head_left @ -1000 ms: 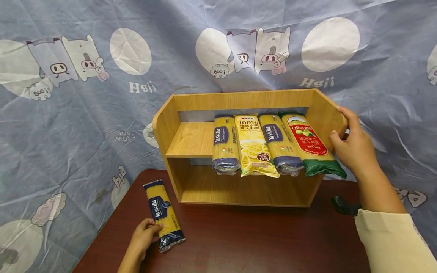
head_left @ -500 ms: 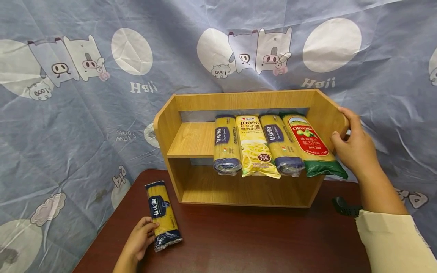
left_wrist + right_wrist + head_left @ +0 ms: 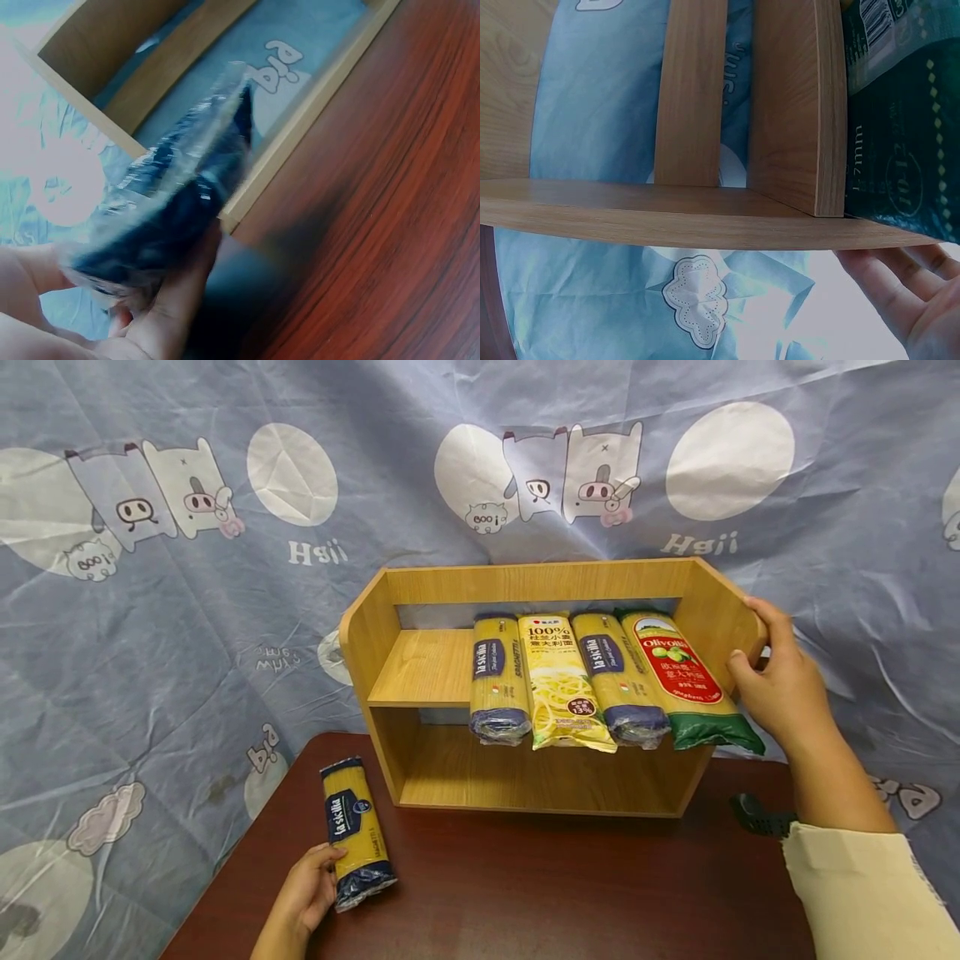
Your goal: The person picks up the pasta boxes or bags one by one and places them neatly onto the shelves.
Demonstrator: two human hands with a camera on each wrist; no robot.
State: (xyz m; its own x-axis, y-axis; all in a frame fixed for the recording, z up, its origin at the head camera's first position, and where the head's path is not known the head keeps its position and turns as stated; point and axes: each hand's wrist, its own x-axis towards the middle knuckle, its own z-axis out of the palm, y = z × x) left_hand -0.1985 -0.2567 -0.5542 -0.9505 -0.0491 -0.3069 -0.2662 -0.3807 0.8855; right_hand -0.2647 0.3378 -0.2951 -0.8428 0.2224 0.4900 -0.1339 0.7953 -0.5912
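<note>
My left hand grips a yellow and navy "la sicilia" spaghetti pack by its side, low at the left of the table. In the left wrist view, thumb and fingers hold that spaghetti pack from both sides, its clear wrapper end facing the camera. My right hand holds the right side panel of a wooden shelf. Below the panel's edge in the right wrist view, fingers of the right hand show against its outer face.
On the upper board lie two la sicilia packs, a pale yellow noodle pack between them, and a green-ended Olivoila pack at the right. A black object lies right of the shelf. Patterned cloth hangs behind.
The left hand and its spaghetti pack have shifted slightly left, the near end most. The right hand keeps its hold on the side panel, and the shelf's packs stay put.
</note>
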